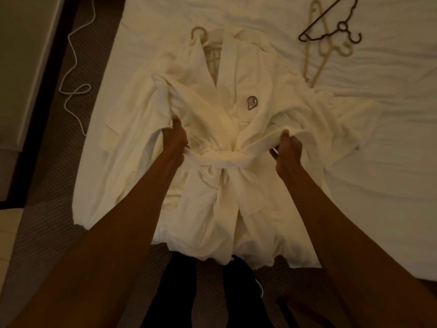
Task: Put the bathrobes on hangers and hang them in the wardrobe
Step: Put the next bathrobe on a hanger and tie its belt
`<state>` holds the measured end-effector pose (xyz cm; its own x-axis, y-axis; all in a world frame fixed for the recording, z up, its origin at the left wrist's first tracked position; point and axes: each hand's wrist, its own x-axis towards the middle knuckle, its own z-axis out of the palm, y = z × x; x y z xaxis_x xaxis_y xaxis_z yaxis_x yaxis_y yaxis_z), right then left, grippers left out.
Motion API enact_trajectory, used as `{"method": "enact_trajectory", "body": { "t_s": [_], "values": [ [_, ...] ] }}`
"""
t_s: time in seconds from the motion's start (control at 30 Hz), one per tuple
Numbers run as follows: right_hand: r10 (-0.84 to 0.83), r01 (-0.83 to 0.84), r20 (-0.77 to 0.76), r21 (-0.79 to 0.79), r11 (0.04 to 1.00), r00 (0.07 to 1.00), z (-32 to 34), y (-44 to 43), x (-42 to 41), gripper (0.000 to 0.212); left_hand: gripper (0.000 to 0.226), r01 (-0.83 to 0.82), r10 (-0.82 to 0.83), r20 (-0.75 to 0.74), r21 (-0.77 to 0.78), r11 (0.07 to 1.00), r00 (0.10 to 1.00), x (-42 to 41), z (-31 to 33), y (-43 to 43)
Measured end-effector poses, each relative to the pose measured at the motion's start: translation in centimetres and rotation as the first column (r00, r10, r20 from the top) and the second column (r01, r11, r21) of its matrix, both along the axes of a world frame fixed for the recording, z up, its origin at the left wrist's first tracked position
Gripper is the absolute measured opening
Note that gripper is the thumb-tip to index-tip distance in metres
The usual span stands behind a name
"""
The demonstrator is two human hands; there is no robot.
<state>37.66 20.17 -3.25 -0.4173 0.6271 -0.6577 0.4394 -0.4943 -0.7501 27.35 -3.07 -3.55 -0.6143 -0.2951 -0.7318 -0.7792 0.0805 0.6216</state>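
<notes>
A white bathrobe (pixel 250 74) with a dark chest logo lies face up on the bed, its hem hanging over the near edge. A pale hanger (pixel 199 31) sits inside its collar, the hook sticking out at the top. The robe's belt (pixel 224 159) crosses the waist in a knot. My left hand (pixel 176 140) grips the belt's left end. My right hand (pixel 289 147) grips the right end, and both ends are drawn outward.
The white bed (pixel 390 138) fills the right and far side. A dark hanger (pixel 331 27) and pale hangers (pixel 319 60) lie at its far right. A white cord (pixel 73 55) trails over the dark carpet on the left, beside a pale cabinet (pixel 23 67).
</notes>
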Motion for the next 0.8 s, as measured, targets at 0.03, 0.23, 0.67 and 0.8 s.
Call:
{"method": "enact_trajectory", "body": {
  "t_s": [0.03, 0.23, 0.67, 0.8],
  "values": [
    [0.067, -0.067, -0.019, 0.037, 0.997, 0.998, 0.7, -0.1, -0.7, 0.020, 0.091, 0.082, -0.082, -0.002, -0.060, 0.995, 0.997, -0.3, 0.6, 1.1],
    [0.272, -0.263, -0.064, 0.123, 0.957, 0.960, 3.5, 0.5, -4.2, 0.018, 0.067, 0.799, -0.850, 0.047, -0.374, 0.472, 0.524, 0.4, 4.9, 8.9],
    [0.918, -0.860, 0.071, 0.384, 0.335, 0.390, 7.5, 2.8, -7.4, 0.040, 0.047, 0.923, -0.996, -0.005, -0.377, 0.081, 0.086, 0.1, 5.5, 9.0],
    [0.921, -0.900, 0.286, 0.416, 0.127, 0.263, 6.7, 2.4, -7.2, 0.046, 0.048, 0.959, -0.992, -0.083, -0.262, 0.109, 0.090, 0.0, 4.5, 6.5]
  ]
}}
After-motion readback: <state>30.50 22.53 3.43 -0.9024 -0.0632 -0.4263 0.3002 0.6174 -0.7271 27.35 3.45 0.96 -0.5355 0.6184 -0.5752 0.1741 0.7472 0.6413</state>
